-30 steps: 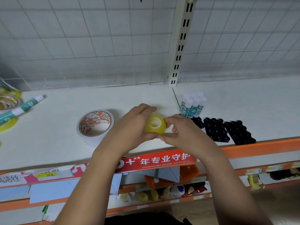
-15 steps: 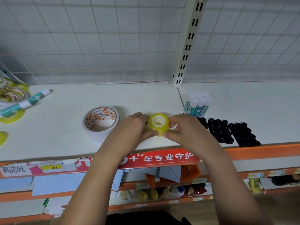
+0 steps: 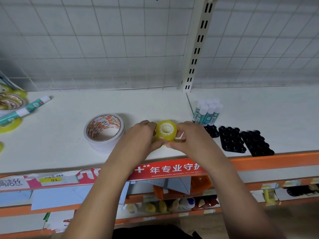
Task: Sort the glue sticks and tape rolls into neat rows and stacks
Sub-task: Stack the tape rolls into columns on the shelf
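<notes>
- Far left edge: printed tape rolls [image 3: 8, 102] are sitting on the white shelf [image 3: 60, 147], partly cut off by the frame. A thin yellow-green roll [image 3: 10, 126] is lying flat just in front of them.
- A teal-and-white glue stick [image 3: 25, 109] is lying on its side, resting across those rolls.
- Left of centre: a stack of wide white tape rolls [image 3: 104, 132] with a red-printed core is standing flat, just beside the left hand.
- Left hand [image 3: 139, 138]: its grip is pinching the small yellow tape roll [image 3: 166, 131] from the left side, fingers curled round the rim.
- The small yellow tape roll is sitting near the shelf's front edge, hole facing up. Fingers are hiding its base, so contact with the shelf is unclear.
- Right hand [image 3: 192, 138]: its grip is pinching the same roll from the right.
- Right of the hands: a cluster of upright glue sticks [image 3: 208, 112] is standing in tight rows.
- Two black moulded trays [image 3: 232, 141] are lying in front of and to the right of the sticks.
</notes>
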Motion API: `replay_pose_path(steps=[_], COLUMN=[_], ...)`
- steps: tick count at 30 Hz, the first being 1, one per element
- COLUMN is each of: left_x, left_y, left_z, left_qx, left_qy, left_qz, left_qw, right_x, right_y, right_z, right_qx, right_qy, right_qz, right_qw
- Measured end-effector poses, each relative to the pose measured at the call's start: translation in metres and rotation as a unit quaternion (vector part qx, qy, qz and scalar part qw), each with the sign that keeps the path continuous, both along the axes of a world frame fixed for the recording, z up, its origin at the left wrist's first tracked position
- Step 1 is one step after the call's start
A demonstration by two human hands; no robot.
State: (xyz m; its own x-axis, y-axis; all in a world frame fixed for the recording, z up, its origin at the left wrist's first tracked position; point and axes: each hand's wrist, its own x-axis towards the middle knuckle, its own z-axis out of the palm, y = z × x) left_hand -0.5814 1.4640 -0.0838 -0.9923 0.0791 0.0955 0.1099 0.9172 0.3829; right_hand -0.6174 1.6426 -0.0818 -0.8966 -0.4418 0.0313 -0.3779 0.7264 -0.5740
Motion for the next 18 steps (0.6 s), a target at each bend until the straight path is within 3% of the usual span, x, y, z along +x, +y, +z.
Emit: replay_pose_path(steps=[18], left_x=[0.006], left_y=[0.007], left_z=[0.011], left_qx=[0.006], left_qy=[-0.047], left_qz=[0.008], left_qw=[0.999], right_x=[0.017], right_y=[0.009], right_z=[0.012], right_qx=[0.066], right_qy=[-0.012], right_qz=[-0.045], right_qw=[0.997])
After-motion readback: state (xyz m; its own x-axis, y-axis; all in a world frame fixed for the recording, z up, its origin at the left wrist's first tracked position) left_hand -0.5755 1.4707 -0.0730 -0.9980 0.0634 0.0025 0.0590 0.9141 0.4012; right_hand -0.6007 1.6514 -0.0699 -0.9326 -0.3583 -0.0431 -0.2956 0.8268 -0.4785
